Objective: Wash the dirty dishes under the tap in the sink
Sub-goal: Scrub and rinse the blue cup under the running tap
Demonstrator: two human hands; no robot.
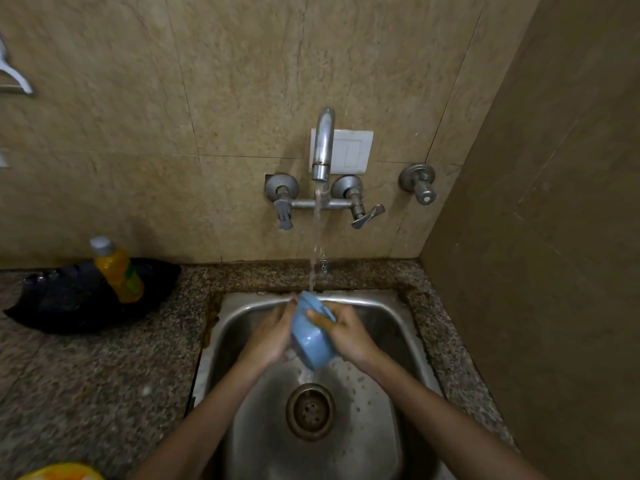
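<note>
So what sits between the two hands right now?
A blue cup, tilted under the running water and gripped by the left hand and right hand; the head view shows it.

Blue cup (309,339): light blue, glossy, wet; tipped on its side, base toward the viewer; held between the hands, left hand (268,336) and right hand (349,332), over the sink.
Tap (322,147): wall-mounted metal spout, running; its stream strikes the cup's upper edge.
Sink (374,445): steel basin, wet, round drain at centre.

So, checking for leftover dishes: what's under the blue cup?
Wet sink floor and drain, with water running off the blue cup. The left hand and right hand cover part of it.
</note>
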